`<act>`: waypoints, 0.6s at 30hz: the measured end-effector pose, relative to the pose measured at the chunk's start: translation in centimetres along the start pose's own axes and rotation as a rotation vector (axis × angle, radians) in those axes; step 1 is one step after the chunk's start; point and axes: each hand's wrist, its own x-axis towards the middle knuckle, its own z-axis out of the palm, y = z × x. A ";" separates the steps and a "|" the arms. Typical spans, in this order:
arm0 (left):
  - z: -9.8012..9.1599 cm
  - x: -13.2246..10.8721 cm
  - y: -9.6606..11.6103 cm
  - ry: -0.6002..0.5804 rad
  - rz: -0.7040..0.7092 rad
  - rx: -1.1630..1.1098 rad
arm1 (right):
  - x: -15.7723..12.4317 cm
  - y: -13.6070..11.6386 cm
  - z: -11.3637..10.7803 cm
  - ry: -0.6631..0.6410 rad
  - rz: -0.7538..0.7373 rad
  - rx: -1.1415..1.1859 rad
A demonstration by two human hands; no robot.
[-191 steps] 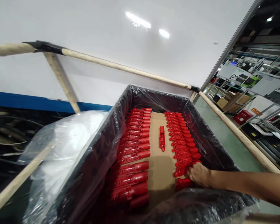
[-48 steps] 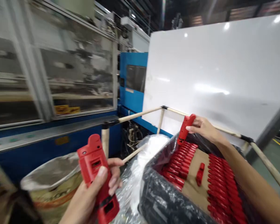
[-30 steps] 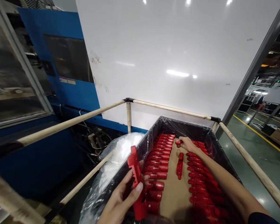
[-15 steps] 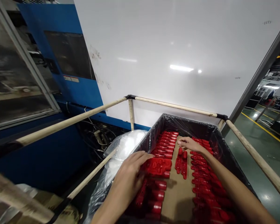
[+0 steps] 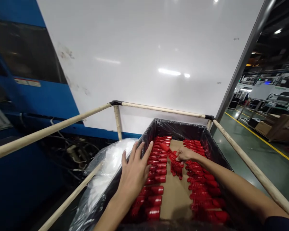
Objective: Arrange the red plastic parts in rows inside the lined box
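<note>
**Both hands down in the lined crate of red housings**

The left hand (image 5: pixel 134 170) is spread wide and flat, fingers fanned, palm hovering over or resting on the left row of red moulded plastic housings (image 5: pixel 156 166); it grips nothing. The right hand (image 5: pixel 183 154) is pinched around one long red plastic housing (image 5: pixel 169 150), which lies tilted across the middle strip, its far end pointing up and left. Just below it, a few loose red pieces (image 5: pixel 177 168) lie on the brown cardboard sheet (image 5: pixel 174 195) between the two rows.

The housing looks stiff, light and smooth, a hollow shell with a rounded end and a ribbed body. It is probably easy to lift with two fingers; I judge the best hold to be across the narrow sides near the middle, where it would not swing.

Rows fill both sides of the black crate lined with clear plastic film (image 5: pixel 156 126). Pale wooden rails (image 5: pixel 160 109) frame the crate, with a white plastic bag (image 5: pixel 110 160) to its left.
</note>
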 end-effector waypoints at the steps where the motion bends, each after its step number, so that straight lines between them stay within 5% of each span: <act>1: 0.1 -0.1 -0.2 -0.011 -0.004 -0.003 | 0.2 1.6 0.2 0.068 0.086 -0.029; 4: 0.3 -0.4 -0.6 -0.070 0.001 -0.036 | 0.6 5.6 1.3 0.206 0.277 -0.117; 8: 0.6 -0.5 -0.6 -0.124 0.023 -0.094 | 1.7 8.6 3.4 0.230 0.403 -0.207; 18: 0.7 -1.1 -0.7 -0.207 0.053 -0.197 | 4.8 9.2 4.8 0.290 0.329 -0.437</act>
